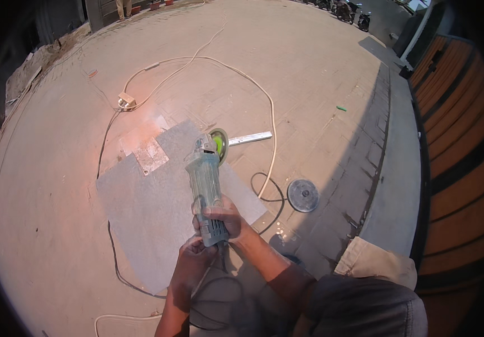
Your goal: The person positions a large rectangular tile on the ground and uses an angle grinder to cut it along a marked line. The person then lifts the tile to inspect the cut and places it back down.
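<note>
Both hands clasp a pale green angle grinder (205, 188) above a grey stone slab (152, 219) lying on the paved yard: the right hand (226, 220) wraps its rear grip, the left hand (193, 261) apparently curled beneath the tail. A loose disc (302, 195) lies beside the slab, near a white cable (264, 95).

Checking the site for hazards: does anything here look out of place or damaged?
A loose grinding disc lies on the paving beside the grey slab. Cords loop untidily around the slab. Both hands, left hand and right hand, grip the angle grinder.
</note>
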The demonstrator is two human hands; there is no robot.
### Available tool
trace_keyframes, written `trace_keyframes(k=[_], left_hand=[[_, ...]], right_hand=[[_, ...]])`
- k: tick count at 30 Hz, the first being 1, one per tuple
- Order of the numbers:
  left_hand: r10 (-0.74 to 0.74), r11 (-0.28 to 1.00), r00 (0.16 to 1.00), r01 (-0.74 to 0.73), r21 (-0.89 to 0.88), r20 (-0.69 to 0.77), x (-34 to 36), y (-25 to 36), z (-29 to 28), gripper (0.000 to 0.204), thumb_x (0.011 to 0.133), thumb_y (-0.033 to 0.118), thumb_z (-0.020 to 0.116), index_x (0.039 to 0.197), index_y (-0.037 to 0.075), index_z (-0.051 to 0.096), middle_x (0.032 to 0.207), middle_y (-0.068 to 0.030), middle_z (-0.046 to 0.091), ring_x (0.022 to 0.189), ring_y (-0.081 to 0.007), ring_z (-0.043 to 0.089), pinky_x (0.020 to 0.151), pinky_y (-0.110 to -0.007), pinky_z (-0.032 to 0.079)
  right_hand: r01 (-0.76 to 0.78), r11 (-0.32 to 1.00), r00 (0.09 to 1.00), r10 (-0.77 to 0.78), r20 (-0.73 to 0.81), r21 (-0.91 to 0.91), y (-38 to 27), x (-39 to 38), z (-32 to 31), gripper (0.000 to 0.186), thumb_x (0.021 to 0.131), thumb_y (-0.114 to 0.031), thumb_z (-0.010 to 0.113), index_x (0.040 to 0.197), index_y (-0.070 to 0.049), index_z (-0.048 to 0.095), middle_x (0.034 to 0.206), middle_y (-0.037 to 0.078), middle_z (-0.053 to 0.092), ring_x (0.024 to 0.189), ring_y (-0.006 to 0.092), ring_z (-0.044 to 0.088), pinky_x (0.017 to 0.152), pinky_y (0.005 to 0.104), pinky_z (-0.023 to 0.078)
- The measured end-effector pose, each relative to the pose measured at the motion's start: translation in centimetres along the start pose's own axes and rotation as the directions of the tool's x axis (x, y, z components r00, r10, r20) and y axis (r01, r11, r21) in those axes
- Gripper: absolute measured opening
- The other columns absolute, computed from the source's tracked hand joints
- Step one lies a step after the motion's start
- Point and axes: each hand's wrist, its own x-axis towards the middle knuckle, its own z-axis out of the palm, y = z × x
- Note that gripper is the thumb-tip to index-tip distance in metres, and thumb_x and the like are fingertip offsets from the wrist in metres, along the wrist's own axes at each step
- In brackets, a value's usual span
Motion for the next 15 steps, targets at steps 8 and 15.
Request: trace_keyframes(k=[8,15], left_hand=[[0.276,0.895,0.866,-0.074,0.44,-0.417,0.1,1.5,-7.2,0.035,0.095,0.018,0.069,0.119,-0.007,0.061,0.098,-0.0061,0.065,0.085,-0.012,0.06,0.08,-0.025,0.049],[0.475,0.768,0.706,-0.04,0.639,-0.526,-1.4,1.4,-12.7,0.04,0.098,0.023,0.064,0.127,-0.005,0.059,0.116,-0.0124,0.065,0.105,-0.0188,0.061,0.095,-0.031,0.047]], right_hand=[[-0.269,0.835,0.937,0.111,-0.332,-0.479,-5.0,4.6,-2.0,0.035,0.077,-0.01,0.076,0.103,0.002,0.057,0.083,0.012,0.063,0.07,0.0225,0.069,0.055,0.034,0.056],[-0.515,0.194,0.857,0.099,-0.505,-0.835,-14.9,-4.8,-5.0,0.061,0.074,-0.017,0.08,0.124,0.007,0.054,0.106,0.016,0.064,0.094,0.0231,0.064,0.078,0.0351,0.055]])
